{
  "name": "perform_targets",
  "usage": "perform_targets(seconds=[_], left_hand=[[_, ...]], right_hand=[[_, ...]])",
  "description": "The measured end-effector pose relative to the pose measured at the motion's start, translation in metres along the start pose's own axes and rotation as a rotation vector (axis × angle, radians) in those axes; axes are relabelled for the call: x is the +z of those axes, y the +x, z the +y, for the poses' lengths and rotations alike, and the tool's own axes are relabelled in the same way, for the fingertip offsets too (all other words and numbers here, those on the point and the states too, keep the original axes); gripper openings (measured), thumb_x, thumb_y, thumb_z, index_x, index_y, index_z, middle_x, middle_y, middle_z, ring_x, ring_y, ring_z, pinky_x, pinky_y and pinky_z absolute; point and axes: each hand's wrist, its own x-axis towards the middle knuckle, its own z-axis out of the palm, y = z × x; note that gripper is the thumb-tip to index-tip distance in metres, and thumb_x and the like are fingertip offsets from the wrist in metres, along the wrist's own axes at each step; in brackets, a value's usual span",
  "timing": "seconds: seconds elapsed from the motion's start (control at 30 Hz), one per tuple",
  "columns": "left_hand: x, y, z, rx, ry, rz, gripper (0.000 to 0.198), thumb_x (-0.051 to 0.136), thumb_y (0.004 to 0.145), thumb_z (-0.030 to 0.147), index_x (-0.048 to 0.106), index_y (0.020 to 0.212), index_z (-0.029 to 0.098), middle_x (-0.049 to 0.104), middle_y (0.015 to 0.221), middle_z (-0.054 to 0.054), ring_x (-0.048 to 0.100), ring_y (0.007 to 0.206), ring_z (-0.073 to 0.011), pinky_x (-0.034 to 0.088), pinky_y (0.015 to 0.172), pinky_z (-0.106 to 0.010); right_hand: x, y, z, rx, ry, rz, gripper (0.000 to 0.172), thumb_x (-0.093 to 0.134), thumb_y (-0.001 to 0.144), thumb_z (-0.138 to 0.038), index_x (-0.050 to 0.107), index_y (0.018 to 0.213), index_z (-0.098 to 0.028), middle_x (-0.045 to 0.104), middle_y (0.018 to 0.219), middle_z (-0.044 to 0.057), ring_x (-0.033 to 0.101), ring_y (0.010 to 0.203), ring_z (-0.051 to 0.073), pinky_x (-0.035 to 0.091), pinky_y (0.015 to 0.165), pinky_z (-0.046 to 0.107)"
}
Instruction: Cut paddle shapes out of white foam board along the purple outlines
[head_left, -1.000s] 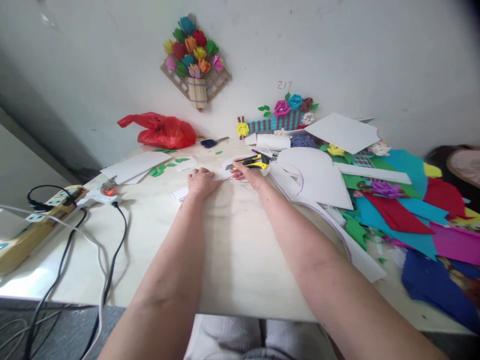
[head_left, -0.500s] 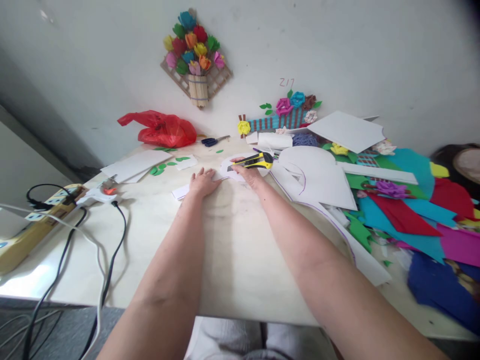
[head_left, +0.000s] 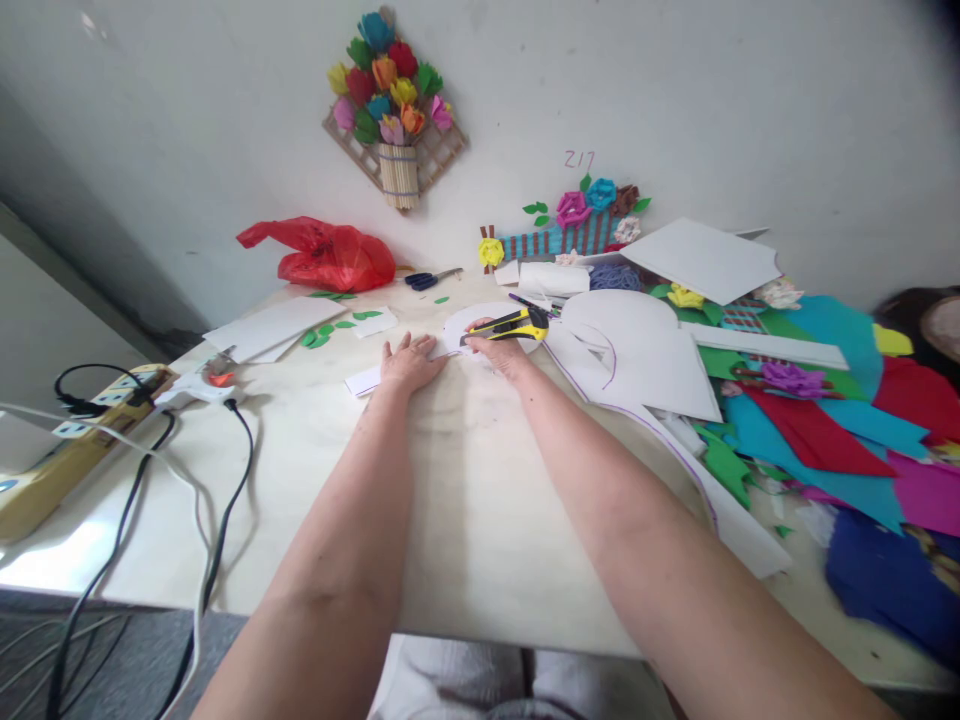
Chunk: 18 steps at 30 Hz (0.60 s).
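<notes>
A yellow and black utility knife (head_left: 514, 326) is gripped in my right hand (head_left: 495, 350), its blade pointing left. Beneath that hand lies a rounded white cut-out board (head_left: 461, 318) with a narrow strip (head_left: 363, 381) reaching left. My left hand (head_left: 409, 362) presses flat on the strip with its fingers spread, covering part of it. Just right of the knife is a larger white board (head_left: 652, 345) with a purple outline drawn on it. The blade tip's contact with the board is too small to make out.
Coloured sheets and scraps (head_left: 817, 430) pile up at the right. A power strip (head_left: 97, 440) with cables (head_left: 232, 500) occupies the left edge. Scissors (head_left: 431, 280), a red plastic bag (head_left: 334, 258), white sheets (head_left: 262, 325) and green paper leaves (head_left: 319, 336) lie toward the back.
The camera view has shifted slightly. Both hands stay in nearly the same place on the white cut-out, the knife still in my right hand.
</notes>
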Motion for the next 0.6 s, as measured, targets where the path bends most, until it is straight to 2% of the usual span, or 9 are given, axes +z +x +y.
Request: perform_targets(seconds=[0.4,0.6], left_hand=[[0.002,0.002,-0.002,0.025,0.014,0.0,0.064,0.029,0.086,0.059,0.035,0.144,0.032,0.029,0.153,0.005,0.015,0.143,-0.0261,0.007,0.113,-0.058],[0.001,0.004,-0.004,0.033,-0.002,-0.057,0.069,0.038,0.083,0.055,0.03,0.146,0.029,0.025,0.155,0.003,0.015,0.144,-0.0247,0.007,0.114,-0.056]], right_hand=[[-0.011,-0.004,-0.006,0.028,0.037,-0.047,0.018,0.058,0.06,-0.021,0.06,0.077,-0.02,0.056,0.063,-0.005,0.049,0.059,0.01,0.042,0.064,0.025],[-0.012,-0.006,-0.006,0.022,0.038,-0.058,0.016,0.058,0.061,-0.02,0.059,0.077,-0.02,0.055,0.062,-0.006,0.049,0.057,0.009,0.041,0.062,0.024]])
